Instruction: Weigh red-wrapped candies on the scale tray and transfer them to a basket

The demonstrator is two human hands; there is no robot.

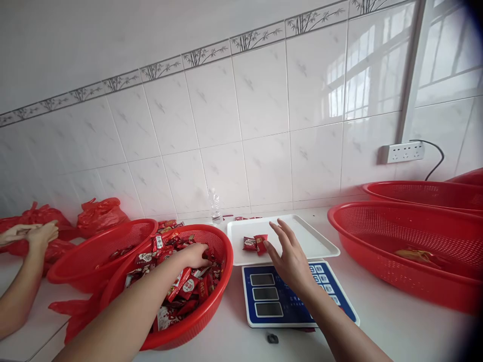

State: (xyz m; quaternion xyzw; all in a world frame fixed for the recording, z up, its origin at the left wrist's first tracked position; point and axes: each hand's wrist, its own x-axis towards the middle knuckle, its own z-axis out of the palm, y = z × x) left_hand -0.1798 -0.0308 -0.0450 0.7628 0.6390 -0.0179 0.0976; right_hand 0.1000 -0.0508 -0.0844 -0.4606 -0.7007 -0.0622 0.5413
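My left hand (195, 255) reaches into a red perforated plastic basket (225, 261) heaped with small red wrapped packets (188, 287). Its fingers curl down among them, and the fingertips are hidden. Above the white tray (309, 241) of a digital scale, my right hand (289, 256) is open with its fingers spread. Two small red packets (260, 244) lie together on that tray, right beside my right thumb; whether it touches them is unclear. Under my right wrist is the scale's blue panel (298, 306), with three grey displays and a keypad partly covered.
At the left, another person's hands (37, 234) work near red plastic bags (101, 216). A second red basket (75, 271) stands there. Large red baskets (377, 236) are on the right. A clear bottle (214, 205) stands by the wall; a small black object (272, 338) lies before the scale.
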